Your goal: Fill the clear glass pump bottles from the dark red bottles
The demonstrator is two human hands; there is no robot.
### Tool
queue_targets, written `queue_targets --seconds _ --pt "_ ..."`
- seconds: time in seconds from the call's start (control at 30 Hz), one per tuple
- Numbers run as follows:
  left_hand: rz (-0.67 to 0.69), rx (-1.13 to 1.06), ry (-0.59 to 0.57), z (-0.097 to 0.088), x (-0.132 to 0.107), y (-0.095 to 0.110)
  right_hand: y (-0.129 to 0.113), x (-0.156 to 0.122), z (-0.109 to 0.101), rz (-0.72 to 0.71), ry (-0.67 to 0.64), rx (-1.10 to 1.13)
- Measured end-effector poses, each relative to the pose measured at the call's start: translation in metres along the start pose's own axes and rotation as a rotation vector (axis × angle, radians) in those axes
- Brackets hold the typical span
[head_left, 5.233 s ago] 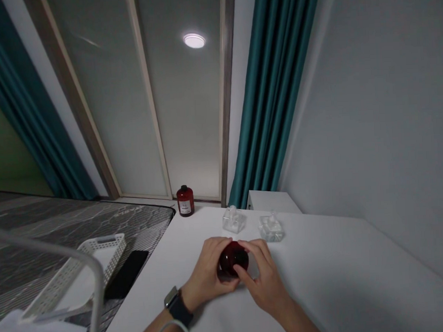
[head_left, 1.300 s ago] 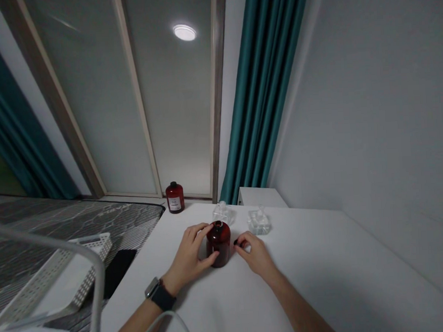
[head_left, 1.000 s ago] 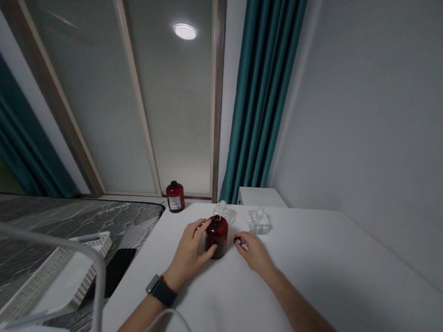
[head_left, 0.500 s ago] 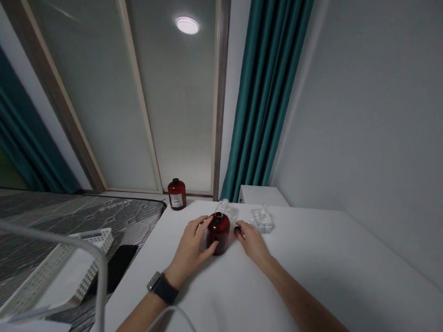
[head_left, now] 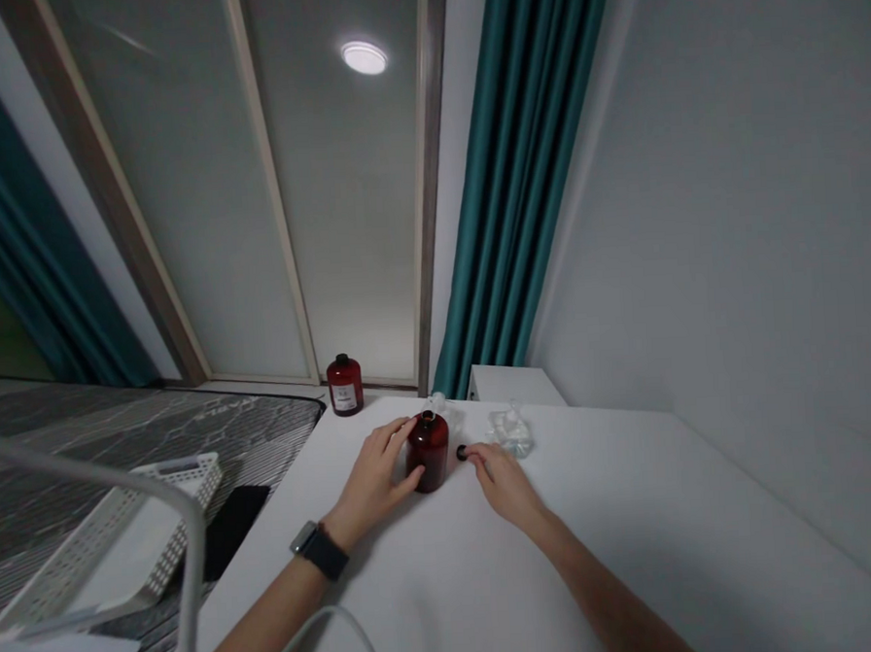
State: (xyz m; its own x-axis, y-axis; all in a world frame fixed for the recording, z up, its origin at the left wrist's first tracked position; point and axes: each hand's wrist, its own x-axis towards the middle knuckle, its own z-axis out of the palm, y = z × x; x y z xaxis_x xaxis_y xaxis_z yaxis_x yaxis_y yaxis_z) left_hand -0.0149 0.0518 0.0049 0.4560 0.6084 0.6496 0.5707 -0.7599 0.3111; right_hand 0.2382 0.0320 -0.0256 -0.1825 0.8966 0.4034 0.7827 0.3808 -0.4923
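In the head view, the left hand curves around a dark red bottle, gripping it loosely with the fingers and thumb against its side. The bottle stands upright on a white table, its open mouth showing no cap. The right hand has just eased slightly away from the bottle, and its fingertips pinch what looks like a small black cap, held close to the bottle but not touching it. Just behind are 2 clear glass bottles, the nearer partly hidden. Farther back stands a second red bottle with a white label. To the left, a white plastic basket and a black phone lie near the table's edge. A black watch circles the left wrist.
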Motion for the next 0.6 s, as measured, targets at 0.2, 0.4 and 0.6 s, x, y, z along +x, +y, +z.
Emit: queue_targets --seconds 0.2,0.4,0.6 --pt "0.010 -0.002 -0.069 -0.006 0.012 -0.006 -0.011 -0.010 0.001 -0.011 -0.103 -0.084" --pt "0.031 -0.009 -0.120 -0.005 0.022 -0.010 -0.012 -0.005 0.002 0.037 -0.138 -0.173" --pt "0.013 0.010 -0.090 0.008 0.023 -0.009 -0.011 -0.007 0.001 0.060 -0.122 -0.187"
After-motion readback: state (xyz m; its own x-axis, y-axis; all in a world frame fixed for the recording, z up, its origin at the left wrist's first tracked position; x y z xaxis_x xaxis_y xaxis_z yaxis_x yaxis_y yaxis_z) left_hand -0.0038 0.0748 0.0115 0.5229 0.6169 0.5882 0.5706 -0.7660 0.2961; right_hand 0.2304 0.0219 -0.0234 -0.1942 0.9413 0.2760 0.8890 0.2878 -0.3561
